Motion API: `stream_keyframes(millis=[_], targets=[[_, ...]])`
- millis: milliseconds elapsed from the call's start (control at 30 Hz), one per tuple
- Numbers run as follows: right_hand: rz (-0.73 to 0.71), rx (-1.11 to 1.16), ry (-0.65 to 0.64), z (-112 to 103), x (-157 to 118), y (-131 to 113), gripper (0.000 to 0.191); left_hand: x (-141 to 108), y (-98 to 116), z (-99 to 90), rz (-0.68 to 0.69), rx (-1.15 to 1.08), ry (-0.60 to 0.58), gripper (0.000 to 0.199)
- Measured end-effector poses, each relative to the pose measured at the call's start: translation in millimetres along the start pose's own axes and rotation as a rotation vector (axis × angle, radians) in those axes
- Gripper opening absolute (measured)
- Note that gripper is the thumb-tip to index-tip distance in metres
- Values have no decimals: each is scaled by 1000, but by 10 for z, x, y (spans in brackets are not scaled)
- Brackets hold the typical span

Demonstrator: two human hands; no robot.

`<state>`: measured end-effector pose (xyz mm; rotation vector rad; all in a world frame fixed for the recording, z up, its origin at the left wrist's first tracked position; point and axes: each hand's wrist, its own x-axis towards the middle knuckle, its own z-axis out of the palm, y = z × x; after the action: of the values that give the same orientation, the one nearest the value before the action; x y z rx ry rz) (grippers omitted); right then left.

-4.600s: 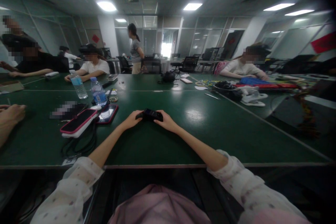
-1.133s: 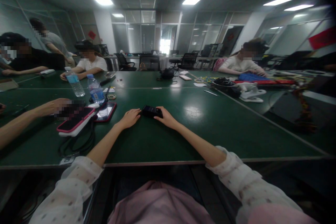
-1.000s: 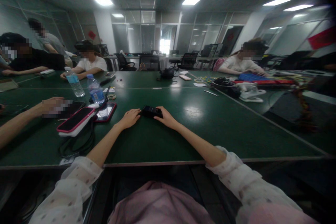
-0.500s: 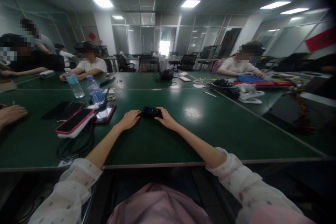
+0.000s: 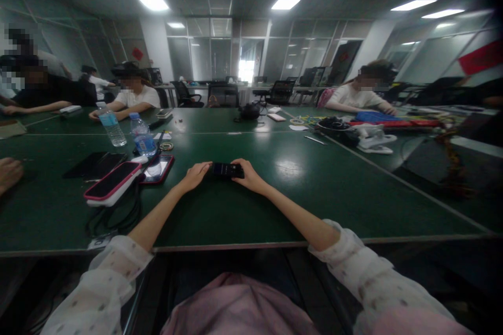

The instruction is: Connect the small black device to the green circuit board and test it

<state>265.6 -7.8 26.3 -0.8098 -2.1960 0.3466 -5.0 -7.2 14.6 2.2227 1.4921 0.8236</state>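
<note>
A small black handheld device (image 5: 225, 169) with lit text on its screen is low over the green table or resting on it; I cannot tell which. My right hand (image 5: 249, 177) is closed round its right end, thumb on the near side. At the opposite end, my left hand (image 5: 195, 175) has its fingers together, gripping the left edge. The device's exact kind is too dark to make out.
Left of my hands lie a pink-rimmed phone (image 5: 113, 182) on a white block, a tablet-like device (image 5: 157, 169) and black cables (image 5: 118, 214). Two water bottles (image 5: 142, 136) stand behind. A co-worker's hand (image 5: 10, 174) rests at far left. Tangled gear (image 5: 341, 128) sits at right.
My left hand has closed in on the device's left end, which has shifted slightly and turned more level. The co-worker's hand at far left has drawn back leftward.
</note>
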Motion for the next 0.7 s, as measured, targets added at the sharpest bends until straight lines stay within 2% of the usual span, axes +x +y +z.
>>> stream_keyframes(millis=[133, 300, 500, 700], targets=[[-26, -5, -12, -8, 2, -23, 47, 19, 33, 35, -14, -207, -24, 54], [-9, 38, -39, -14, 2, -51, 49, 22, 6, 61, -42, -330, -62, 59], [143, 201, -82, 8, 0, -25, 49, 14, 39, 30, -69, -385, -87, 59], [233, 349, -117, -2, 9, 17, 48, -17, 116, -11, -78, -393, -119, 59]])
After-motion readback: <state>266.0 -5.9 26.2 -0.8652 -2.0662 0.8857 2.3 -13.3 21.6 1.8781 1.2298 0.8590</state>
